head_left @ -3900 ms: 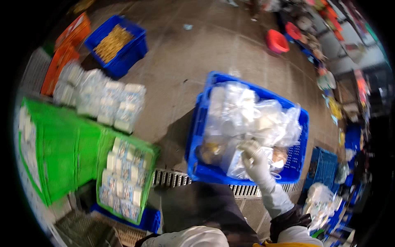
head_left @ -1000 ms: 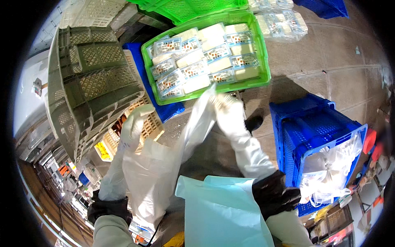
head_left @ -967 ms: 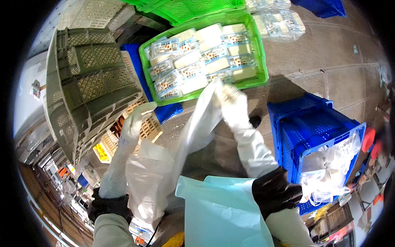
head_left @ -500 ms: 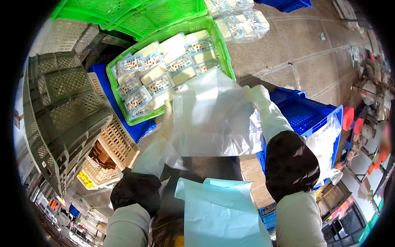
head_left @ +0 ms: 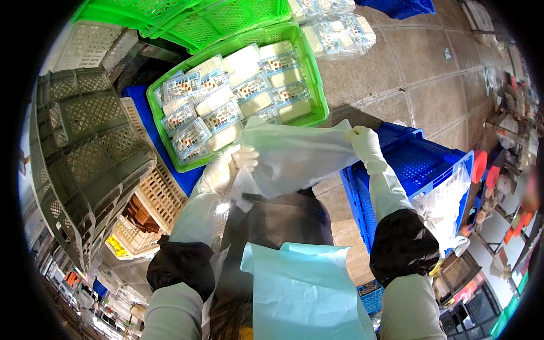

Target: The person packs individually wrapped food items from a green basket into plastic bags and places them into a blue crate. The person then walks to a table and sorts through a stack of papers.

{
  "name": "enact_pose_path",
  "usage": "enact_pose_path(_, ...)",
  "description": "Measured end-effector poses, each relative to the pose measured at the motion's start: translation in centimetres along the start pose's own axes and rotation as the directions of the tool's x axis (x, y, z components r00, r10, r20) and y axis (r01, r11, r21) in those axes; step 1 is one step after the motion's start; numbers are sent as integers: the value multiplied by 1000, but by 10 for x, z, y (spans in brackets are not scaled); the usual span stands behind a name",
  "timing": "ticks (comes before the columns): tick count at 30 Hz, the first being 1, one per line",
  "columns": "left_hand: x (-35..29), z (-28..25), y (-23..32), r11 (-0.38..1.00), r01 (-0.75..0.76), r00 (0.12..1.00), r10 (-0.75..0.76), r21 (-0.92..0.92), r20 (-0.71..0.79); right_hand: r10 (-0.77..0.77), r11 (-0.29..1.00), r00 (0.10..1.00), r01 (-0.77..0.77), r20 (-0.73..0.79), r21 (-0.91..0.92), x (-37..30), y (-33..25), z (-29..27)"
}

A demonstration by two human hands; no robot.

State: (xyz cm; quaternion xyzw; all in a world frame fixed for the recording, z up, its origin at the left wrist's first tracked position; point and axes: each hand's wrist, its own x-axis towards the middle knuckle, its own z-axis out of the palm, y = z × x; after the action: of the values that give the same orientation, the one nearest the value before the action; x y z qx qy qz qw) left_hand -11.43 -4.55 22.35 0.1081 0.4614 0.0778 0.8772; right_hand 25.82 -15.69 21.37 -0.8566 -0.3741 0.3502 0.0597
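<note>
A clear plastic bag (head_left: 294,156) is stretched between my two gloved hands, just on the near side of a green crate. My left hand (head_left: 226,164) grips its left side, fingers closed over the film. The bag's upper right corner is pinched in my right hand (head_left: 364,143). Inside the green crate (head_left: 318,85) lie several pale rectangular packs (head_left: 249,89) with printed blue-edged labels, some label side up. The bag's lower edge hangs loose and crumpled.
Blue crates (head_left: 413,158) stand at the right, one with a white plastic bag (head_left: 445,204) over its side. Dark crates (head_left: 90,130) and a beige crate (head_left: 161,209) are stacked at the left. Wrapped packs (head_left: 343,37) lie on the tiled floor (head_left: 419,68); a light blue sheet (head_left: 300,283) hangs in front of me.
The bag, spread upright and wide before, is now lower and slanted, with its bottom gathered up. My right hand has moved slightly down and my left hand's fingers now show on the film.
</note>
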Motion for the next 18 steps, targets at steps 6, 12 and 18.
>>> enact_pose_path(6,-7,39,2,970,-225,919,242,89,-313,46,965,951,37,-307,259,-14,-43,-1)
enact_pose_path(12,1,92,-27,938,-197,935,267,287,-232,-315,867,921,181,230,465,-60,-127,49)
enact_pose_path(18,-32,-81,46,894,-390,899,318,-219,-303,-73,975,989,97,128,-200,-6,-22,-1)
